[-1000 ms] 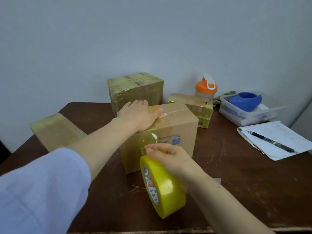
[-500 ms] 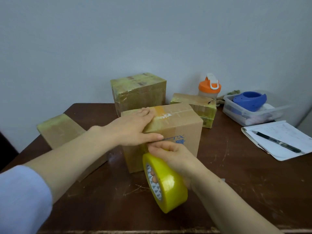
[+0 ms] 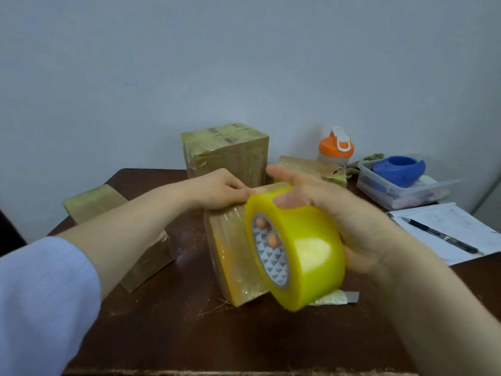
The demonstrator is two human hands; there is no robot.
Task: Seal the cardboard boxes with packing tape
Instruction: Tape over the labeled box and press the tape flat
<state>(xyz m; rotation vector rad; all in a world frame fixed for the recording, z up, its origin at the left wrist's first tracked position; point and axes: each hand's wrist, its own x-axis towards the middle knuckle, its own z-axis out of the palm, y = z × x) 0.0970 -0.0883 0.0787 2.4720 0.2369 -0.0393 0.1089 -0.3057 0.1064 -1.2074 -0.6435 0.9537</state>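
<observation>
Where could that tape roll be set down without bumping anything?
Bare table runs along the near edge, in front of the centre box and the flat box. A smaller patch lies nearer than the notebook. The back right, around plastic tub and bottle, is crowded.

Light was soft, even and fairly dim; shadows on the table [image 3: 162, 335] were faint. A glare patch sat on the tape roll [image 3: 306, 256]. The right hand [image 3: 349, 213] was motion-blurred. Frame edges bowed slightly.

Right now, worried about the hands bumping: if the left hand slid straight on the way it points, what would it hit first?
Probably the right hand gripping the tape roll, just beyond the left hand on the box.
</observation>
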